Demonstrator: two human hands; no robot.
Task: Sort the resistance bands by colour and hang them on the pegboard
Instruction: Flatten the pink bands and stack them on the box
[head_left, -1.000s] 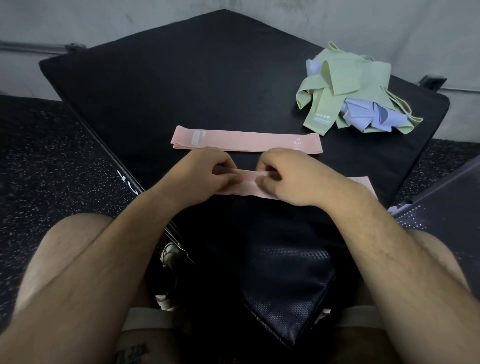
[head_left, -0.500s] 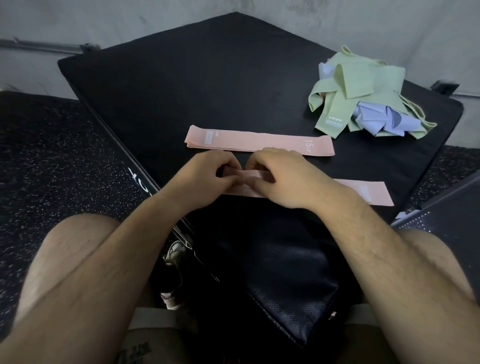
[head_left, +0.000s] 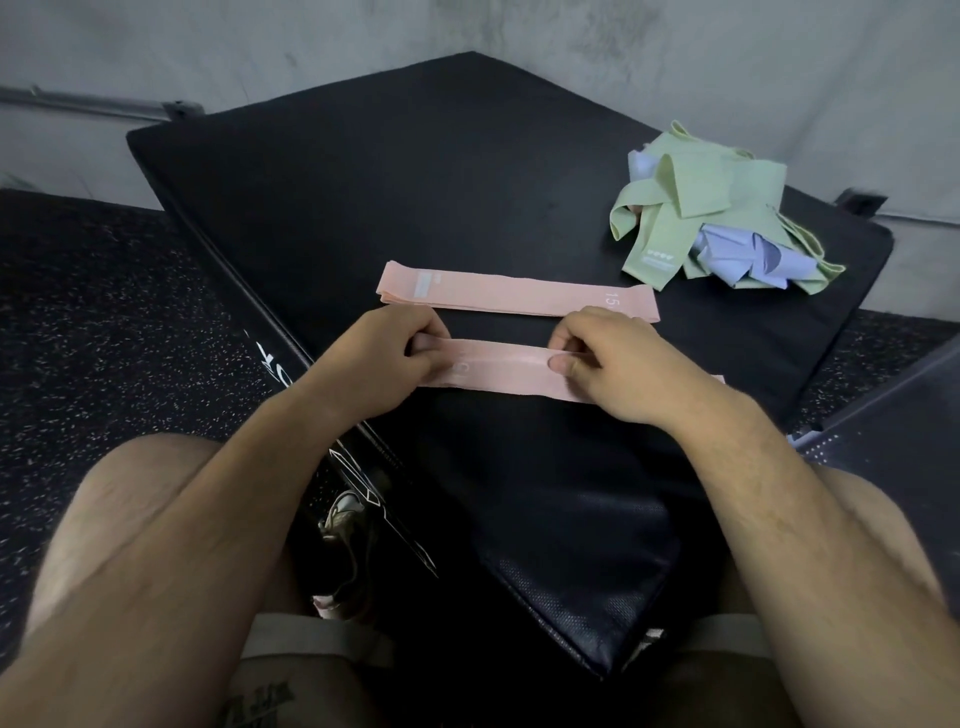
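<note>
Slid apart along flat pink fabric band (head_left: 498, 366), left grip (head_left: 384, 358) and right grip (head_left: 618, 364) pinching it; keep taut, stack squarely on folded pink pile (head_left: 519, 297) at twelve o'clock.

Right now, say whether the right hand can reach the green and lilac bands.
Probably yes: only mat and the flat far pink band lie between the right hand and the pile; it must first release the near pink band.

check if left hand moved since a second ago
Yes. The left hand slid left along the held pink band, toward the left end of the far pink band.
</note>
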